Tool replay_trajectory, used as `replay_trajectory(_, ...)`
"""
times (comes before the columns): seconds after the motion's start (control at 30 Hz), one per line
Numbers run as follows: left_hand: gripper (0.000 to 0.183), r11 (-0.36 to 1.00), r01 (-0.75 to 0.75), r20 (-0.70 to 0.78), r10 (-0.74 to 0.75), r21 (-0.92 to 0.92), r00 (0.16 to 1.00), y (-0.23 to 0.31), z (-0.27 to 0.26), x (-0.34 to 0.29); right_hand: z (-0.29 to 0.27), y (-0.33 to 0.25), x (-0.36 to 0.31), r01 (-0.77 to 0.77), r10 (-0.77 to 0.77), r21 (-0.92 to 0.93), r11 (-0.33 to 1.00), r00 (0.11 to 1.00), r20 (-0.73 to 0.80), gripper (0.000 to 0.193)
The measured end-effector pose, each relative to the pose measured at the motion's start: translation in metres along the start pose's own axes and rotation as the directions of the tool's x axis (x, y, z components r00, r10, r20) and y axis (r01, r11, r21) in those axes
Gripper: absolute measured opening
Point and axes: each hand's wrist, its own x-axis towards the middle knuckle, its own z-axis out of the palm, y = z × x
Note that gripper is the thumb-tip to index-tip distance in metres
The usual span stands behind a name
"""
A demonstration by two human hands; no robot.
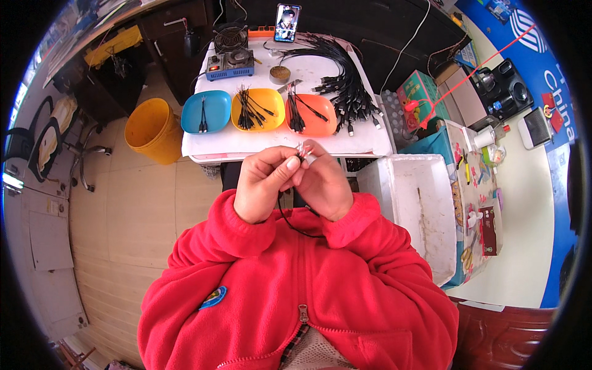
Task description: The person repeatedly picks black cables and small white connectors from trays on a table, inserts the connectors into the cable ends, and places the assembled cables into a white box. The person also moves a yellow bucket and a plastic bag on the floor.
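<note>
The person's left hand (264, 180) pinches the end of a black cable (285, 221) between thumb and fingers, just past the near edge of the white table (246, 145). The right hand (328, 188) is closed on the same end, though blur hides its exact contact. Thin, pale wires (302, 149) stick up between the fingertips, and with so little to hold, they could bend, splay or slip if either pinch loosened or twisted too hard. The rest of the cable droops in a loose curve against the red jacket (259, 296); a sleeve brushing it might tug the end free. On the table, cables cross one another in the yellow tray (273, 100), so lifting one could drag out its neighbours. The black cable pile (351, 92) spreads close to the table's right side, where a knock might send some plugs over the edge.
</note>
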Motion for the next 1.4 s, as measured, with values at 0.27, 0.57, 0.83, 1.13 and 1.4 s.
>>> replay_trajectory(0.27, 0.016, 0.997, 0.047, 0.029, -0.048, 0.06, 0.998, 0.004, -0.003, 0.0, 0.011, -0.022, 0.001, 0.119, -0.122, -0.305, 0.945, 0.992, 0.007, 0.019)
replay_trajectory(0.57, 0.017, 0.992, 0.073, 0.041, -0.077, 0.102, 0.996, 0.001, -0.006, 0.002, 0.01, -0.021, 0.004, 0.033, -0.049, -0.273, 0.961, 0.997, -0.053, 0.021)
replay_trajectory(0.83, 0.015, 0.996, 0.064, -0.018, -0.063, 0.058, 0.998, -0.005, -0.004, 0.0, 0.001, -0.017, 0.003, 0.015, -0.017, -0.32, 0.947, 1.0, -0.004, 0.024)
replay_trajectory(1.13, 0.015, 0.981, 0.149, 0.046, -0.156, 0.122, 0.987, -0.003, -0.012, 0.002, -0.002, -0.026, 0.009, -0.1, 0.097, -0.271, 0.957, 0.995, -0.022, 0.026)
replay_trajectory(1.4, 0.017, 0.97, 0.17, 0.003, -0.173, 0.174, 0.985, -0.005, -0.013, 0.006, -0.006, -0.021, 0.009, 0.001, -0.047, -0.517, 0.856, 0.996, -0.077, 0.029)
